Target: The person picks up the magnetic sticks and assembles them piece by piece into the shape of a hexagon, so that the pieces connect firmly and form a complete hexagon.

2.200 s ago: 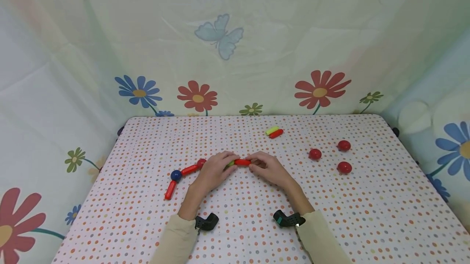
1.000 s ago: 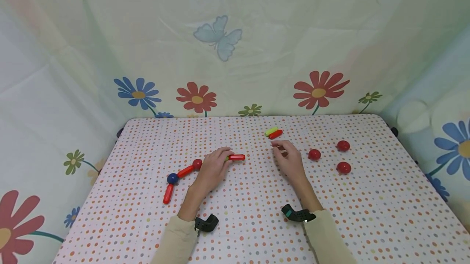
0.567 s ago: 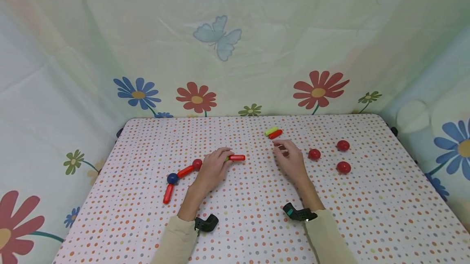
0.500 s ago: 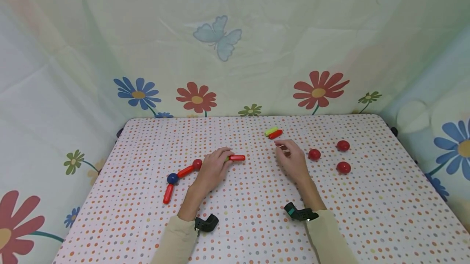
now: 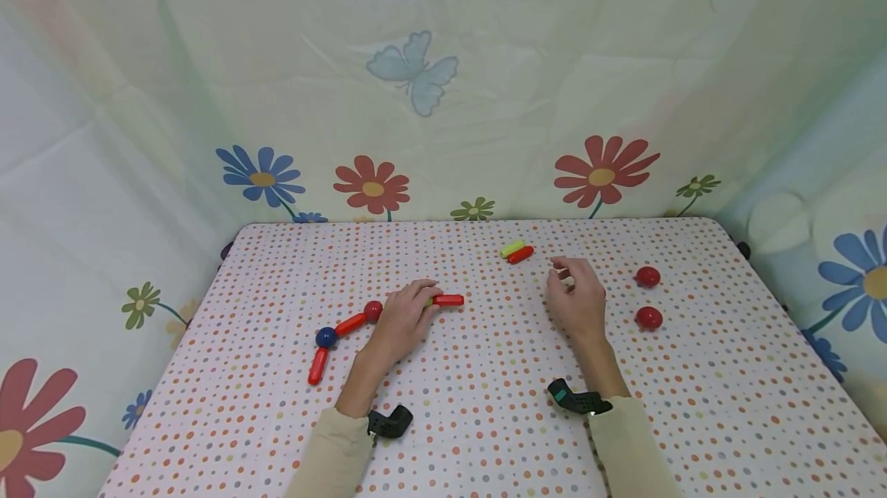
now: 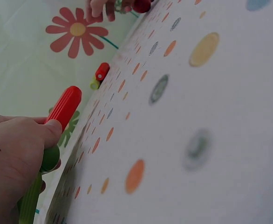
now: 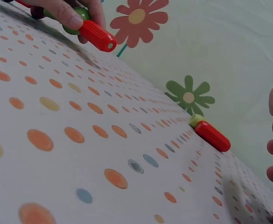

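Note:
A chain of rods and balls lies on the left of the table. It shows a red rod, a blue ball, another red rod and a dark red ball. My left hand grips the green ball in this chain, between a green rod and a red end rod pointing right. The left hand covers part of the chain in the head view. My right hand, fingers loosely bent, hovers beside a dark red ball, mostly hidden behind it in the head view.
Two more dark red balls lie right of the right hand. A yellow-green rod and a loose red rod lie side by side toward the back. The dotted table meets a flowered curtain behind.
My right hand has let go of the red end rod and moved right, now covering the nearest dark red ball. The left hand stays on the chain, which shifted slightly left earlier.

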The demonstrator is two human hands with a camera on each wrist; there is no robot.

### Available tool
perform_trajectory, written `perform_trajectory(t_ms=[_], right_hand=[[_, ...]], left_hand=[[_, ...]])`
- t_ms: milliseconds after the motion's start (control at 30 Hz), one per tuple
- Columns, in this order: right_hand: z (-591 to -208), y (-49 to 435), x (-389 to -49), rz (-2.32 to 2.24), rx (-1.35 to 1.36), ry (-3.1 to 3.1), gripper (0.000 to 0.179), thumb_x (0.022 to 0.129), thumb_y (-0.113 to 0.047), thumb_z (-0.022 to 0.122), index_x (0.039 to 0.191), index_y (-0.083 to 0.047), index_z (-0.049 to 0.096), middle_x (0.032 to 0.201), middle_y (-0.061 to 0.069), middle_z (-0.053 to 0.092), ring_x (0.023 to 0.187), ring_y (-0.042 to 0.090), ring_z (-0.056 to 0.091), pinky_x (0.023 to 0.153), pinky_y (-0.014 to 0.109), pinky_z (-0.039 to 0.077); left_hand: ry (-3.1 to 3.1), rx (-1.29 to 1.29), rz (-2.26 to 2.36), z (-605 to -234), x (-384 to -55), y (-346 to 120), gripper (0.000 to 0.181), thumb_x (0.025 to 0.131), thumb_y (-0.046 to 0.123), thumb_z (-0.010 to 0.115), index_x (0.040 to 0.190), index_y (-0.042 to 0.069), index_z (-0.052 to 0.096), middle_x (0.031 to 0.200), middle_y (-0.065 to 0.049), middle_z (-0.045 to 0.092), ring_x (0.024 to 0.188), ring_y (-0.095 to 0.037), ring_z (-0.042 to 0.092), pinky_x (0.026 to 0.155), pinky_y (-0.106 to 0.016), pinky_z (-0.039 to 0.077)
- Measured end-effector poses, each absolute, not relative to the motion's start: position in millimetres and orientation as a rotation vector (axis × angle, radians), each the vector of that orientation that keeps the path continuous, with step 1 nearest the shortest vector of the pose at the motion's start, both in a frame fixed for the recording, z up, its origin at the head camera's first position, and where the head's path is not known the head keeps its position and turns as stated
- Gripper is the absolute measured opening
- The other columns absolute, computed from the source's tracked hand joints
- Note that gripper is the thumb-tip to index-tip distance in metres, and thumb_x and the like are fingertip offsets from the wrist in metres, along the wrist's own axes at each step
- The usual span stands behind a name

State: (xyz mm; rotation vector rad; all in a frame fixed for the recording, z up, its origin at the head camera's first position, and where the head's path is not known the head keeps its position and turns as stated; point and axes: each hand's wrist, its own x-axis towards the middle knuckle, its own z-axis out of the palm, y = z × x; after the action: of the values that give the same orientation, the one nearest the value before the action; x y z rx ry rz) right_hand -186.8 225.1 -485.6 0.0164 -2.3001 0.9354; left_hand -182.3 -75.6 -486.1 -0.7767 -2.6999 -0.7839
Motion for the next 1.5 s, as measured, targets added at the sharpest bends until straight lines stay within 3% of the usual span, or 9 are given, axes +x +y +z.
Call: perform_trajectory(t_ms=[333,833,1133,1367,1500], right_hand=[[-481,233,-186,0.924,-0.327,-2.140,0.020,0.094,-0.007,0.052,0.107,0.001,0.065,0.112,0.020,0.057,0.083,0.029,0.057,0.066,0.025,0.034],[-475,234,-187,0.897,-0.643,-2.180,0.022,0.097,-0.014,0.048,0.109,-0.004,0.064,0.125,0.014,0.051,0.091,0.029,0.057,0.074,0.033,0.035],[-477,235,-188,1.043,-0.728,-2.256,0.024,0.092,-0.009,0.049,0.109,-0.002,0.065,0.117,0.015,0.048,0.095,0.027,0.046,0.072,0.030,0.028],[-479,241,-190,1.208,-0.702,-2.225,0.028,0.090,-0.001,0.051,0.115,-0.001,0.063,0.122,0.016,0.045,0.096,0.021,0.041,0.076,0.027,0.029],[-484,245,-192,1.288,-0.763,-2.254,0.033,0.092,-0.002,0.049,0.123,-0.004,0.060,0.130,0.016,0.046,0.104,0.022,0.049,0.077,0.020,0.043]], left_hand=[[-2.700,-0.774,-0.788,-488,-182,-75,0.032,0.096,0.022,0.061,0.127,0.011,0.062,0.132,-0.006,0.059,0.122,-0.025,0.057,0.095,-0.048,0.047],[-2.700,-0.794,-0.786,-487,-183,-77,0.033,0.096,0.022,0.061,0.127,0.012,0.062,0.135,-0.005,0.058,0.126,-0.023,0.054,0.099,-0.049,0.046],[-2.716,-0.797,-0.774,-487,-183,-77,0.034,0.096,0.023,0.060,0.129,0.013,0.061,0.136,-0.004,0.057,0.126,-0.023,0.055,0.099,-0.047,0.046],[-2.724,-0.799,-0.738,-487,-184,-76,0.033,0.097,0.025,0.059,0.128,0.014,0.061,0.134,-0.005,0.058,0.124,-0.023,0.056,0.099,-0.047,0.046],[-2.729,-0.795,-0.738,-488,-183,-77,0.034,0.096,0.024,0.060,0.129,0.013,0.061,0.134,-0.004,0.058,0.125,-0.023,0.055,0.099,-0.047,0.046]])
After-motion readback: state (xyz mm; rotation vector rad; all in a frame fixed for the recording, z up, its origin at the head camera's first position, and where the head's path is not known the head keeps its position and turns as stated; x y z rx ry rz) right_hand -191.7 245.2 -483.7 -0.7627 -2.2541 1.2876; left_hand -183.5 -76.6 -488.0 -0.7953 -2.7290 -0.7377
